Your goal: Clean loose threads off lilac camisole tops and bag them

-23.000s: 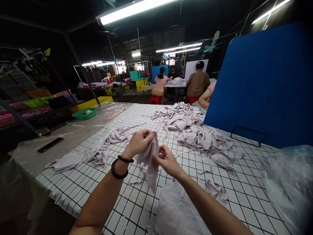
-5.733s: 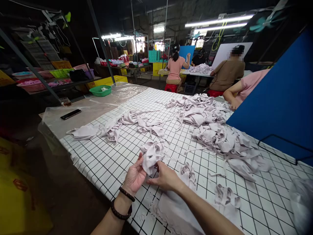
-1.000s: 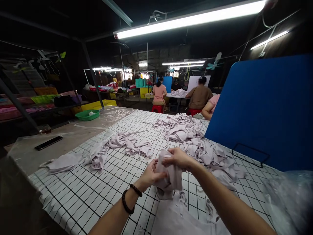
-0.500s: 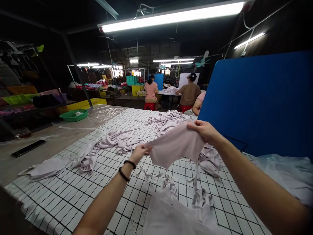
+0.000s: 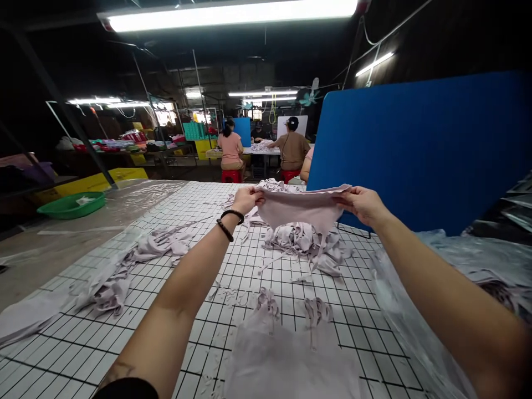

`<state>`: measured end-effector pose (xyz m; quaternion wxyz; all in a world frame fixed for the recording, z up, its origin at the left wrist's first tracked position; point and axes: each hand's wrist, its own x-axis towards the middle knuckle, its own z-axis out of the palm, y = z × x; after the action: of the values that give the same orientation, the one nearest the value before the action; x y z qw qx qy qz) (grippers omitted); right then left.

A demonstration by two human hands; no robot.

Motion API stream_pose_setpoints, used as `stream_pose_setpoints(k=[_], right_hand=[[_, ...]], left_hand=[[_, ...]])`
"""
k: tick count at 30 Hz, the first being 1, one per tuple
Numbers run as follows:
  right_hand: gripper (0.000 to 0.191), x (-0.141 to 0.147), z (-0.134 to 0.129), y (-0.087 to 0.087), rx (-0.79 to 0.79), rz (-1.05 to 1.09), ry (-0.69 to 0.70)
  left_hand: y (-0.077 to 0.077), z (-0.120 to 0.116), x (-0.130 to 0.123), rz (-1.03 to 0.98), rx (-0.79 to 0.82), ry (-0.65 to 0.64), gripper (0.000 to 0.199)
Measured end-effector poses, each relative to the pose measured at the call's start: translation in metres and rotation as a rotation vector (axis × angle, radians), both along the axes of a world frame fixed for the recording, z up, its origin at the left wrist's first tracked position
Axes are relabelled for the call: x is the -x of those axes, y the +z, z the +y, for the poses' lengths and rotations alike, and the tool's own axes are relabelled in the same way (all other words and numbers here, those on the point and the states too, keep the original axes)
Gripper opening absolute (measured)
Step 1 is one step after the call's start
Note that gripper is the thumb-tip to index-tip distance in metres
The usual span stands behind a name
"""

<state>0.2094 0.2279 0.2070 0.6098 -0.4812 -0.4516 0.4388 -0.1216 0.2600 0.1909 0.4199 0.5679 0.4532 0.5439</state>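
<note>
A pale mauve cloth piece [image 5: 299,208] is stretched level above the table between my two hands. My left hand [image 5: 248,200] pinches its left upper corner; two dark bracelets circle that wrist. At the right upper corner, my right hand [image 5: 362,204] grips the cloth between thumb and fingers. A strap hangs from the cloth's right side. Below it lies a heap of similar cloth [image 5: 297,238]. Nearer to me, a flat stack of pale garments [image 5: 291,360] with looped straps rests on the grid-patterned table cover [image 5: 208,327].
More cloth [image 5: 112,285] is strewn along the left. A green basin [image 5: 72,205] stands at the far left. A large blue board [image 5: 415,149] rises at the right, with clear plastic bags [image 5: 432,321] below it. Small scraps dot the cover. Several people sit farther back.
Both hands have raised the cloth and pulled its top edge straight and level; it was slanted before. The camera view has turned to the right.
</note>
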Motion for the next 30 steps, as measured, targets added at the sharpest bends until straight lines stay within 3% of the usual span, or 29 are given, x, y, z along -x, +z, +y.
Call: stream_pose_setpoints(k=[3,6,9,12,15,19,24,30], right_hand=[[0.013,-0.006,-0.024,-0.007,-0.010,-0.053,0.018],[0.016,-0.014,-0.069,-0.031,0.004,-0.191,0.081],[0.020,-0.020,-0.132,-0.078,0.179,-0.455,0.278],[0.021,-0.017,-0.197,-0.133,0.319,-0.552,0.504],[0.019,-0.007,-0.248,-0.174,0.386,-0.662,0.578],[0.014,-0.002,-0.284,-0.189,0.273,-0.804,0.459],[0.015,-0.012,-0.311,-0.189,-0.098,-0.927,0.232],[0.019,-0.015,-0.342,-0.208,-0.291,-1.231,0.318]], left_hand=[[-0.010,-0.019,-0.005,-0.016,0.008,-0.042,0.015],[-0.041,-0.066,0.007,0.029,0.059,-0.090,0.018],[-0.087,-0.132,0.026,0.252,0.164,-0.204,0.024],[-0.134,-0.197,0.041,0.378,0.256,-0.325,0.019],[-0.166,-0.245,0.051,0.504,0.280,-0.353,0.020],[-0.181,-0.279,0.063,0.649,0.119,-0.323,0.032],[-0.181,-0.305,0.072,0.752,-0.073,-0.308,0.037],[-0.202,-0.338,0.069,0.920,-0.232,-0.367,0.038]])
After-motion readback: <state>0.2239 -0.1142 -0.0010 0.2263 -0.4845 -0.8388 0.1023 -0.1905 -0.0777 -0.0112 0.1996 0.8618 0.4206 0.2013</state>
